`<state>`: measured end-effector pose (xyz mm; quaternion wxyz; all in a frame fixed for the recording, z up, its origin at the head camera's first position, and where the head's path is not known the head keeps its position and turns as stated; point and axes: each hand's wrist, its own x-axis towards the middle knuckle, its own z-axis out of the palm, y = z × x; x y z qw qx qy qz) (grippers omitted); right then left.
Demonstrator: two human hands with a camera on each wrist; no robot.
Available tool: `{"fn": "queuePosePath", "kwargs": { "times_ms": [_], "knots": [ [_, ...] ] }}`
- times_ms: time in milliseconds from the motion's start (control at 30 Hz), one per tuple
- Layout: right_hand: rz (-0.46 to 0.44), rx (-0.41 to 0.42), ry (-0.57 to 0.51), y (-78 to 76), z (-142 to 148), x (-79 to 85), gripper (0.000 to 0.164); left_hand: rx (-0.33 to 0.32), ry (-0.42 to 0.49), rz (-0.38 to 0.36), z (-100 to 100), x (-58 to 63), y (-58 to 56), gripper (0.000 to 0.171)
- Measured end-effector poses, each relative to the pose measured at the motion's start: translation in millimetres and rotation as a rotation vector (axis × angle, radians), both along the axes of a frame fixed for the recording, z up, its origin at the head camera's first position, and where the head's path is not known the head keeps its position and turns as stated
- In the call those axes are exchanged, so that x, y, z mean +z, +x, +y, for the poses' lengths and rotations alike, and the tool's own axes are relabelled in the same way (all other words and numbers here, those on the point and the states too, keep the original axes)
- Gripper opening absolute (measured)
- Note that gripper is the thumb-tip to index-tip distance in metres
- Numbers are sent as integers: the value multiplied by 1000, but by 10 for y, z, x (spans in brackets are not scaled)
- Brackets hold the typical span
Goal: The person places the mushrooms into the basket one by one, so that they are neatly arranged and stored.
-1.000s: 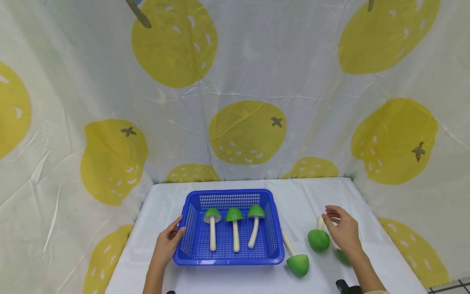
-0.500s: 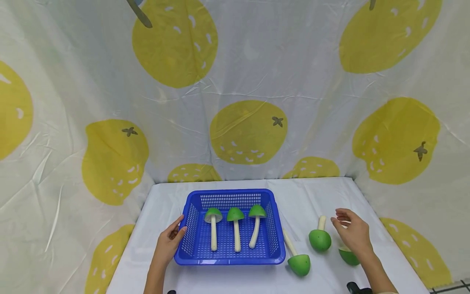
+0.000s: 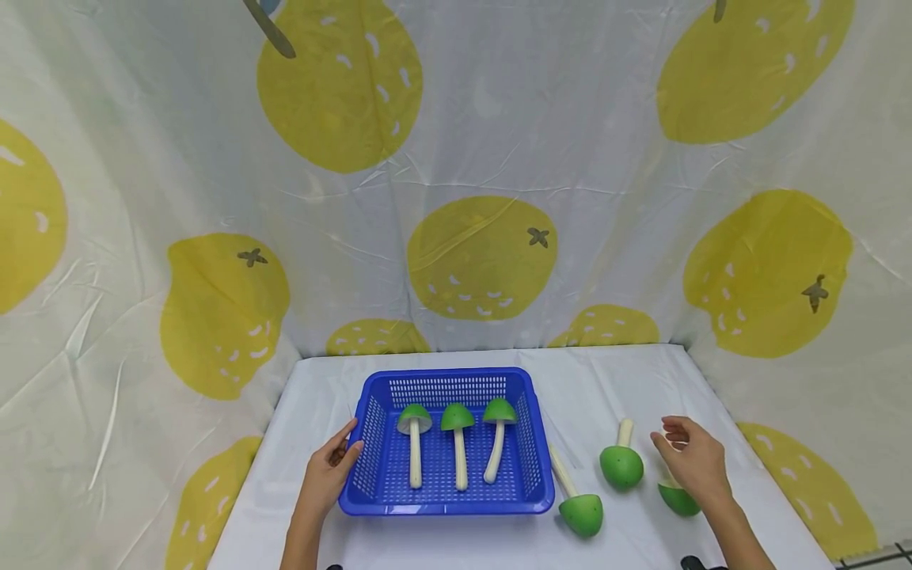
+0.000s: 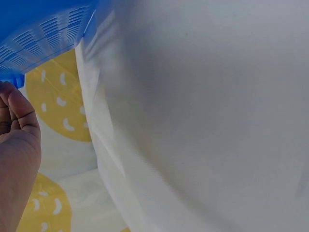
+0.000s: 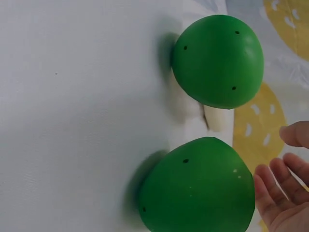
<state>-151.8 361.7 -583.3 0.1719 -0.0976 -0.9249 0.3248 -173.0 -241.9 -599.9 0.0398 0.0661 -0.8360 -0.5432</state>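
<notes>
A blue perforated plastic basket (image 3: pixel 445 507) stands mid-table with three green-capped toy mushrooms in it: left (image 3: pixel 415 451), middle (image 3: pixel 459 451) and right (image 3: pixel 498 443). My left hand (image 3: pixel 326 473) holds the basket's left rim between thumb and fingers. To the right of the basket lie three more such mushrooms: one near its corner (image 3: pixel 580 514), one farther right (image 3: pixel 621 467) and a rightmost one (image 3: pixel 678 499). Over this last one hovers my right hand (image 3: pixel 697 459), thumb and fingers apart, partly covering its stem. In the right wrist view, two green caps (image 5: pixel 219 60) lie beside the hand (image 5: pixel 285 193).
A white cloth covers the table (image 3: pixel 613 380). Behind and at both sides hangs a pale curtain (image 3: pixel 342 237) printed with yellow lemons. A small dark object (image 3: pixel 693 563) shows by my right wrist at the bottom edge.
My right hand has moved right and a little nearer to me, from beside the middle loose mushroom to above the rightmost one. My left hand and the basket have stayed in place.
</notes>
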Motion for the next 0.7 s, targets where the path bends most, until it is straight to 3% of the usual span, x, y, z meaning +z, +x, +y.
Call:
{"fn": "queuePosePath", "kwargs": {
  "times_ms": [700],
  "knots": [
    [-274,-48,-18,44,198,-225,56,3,21,-23,25,53,5,51]
  ]
}}
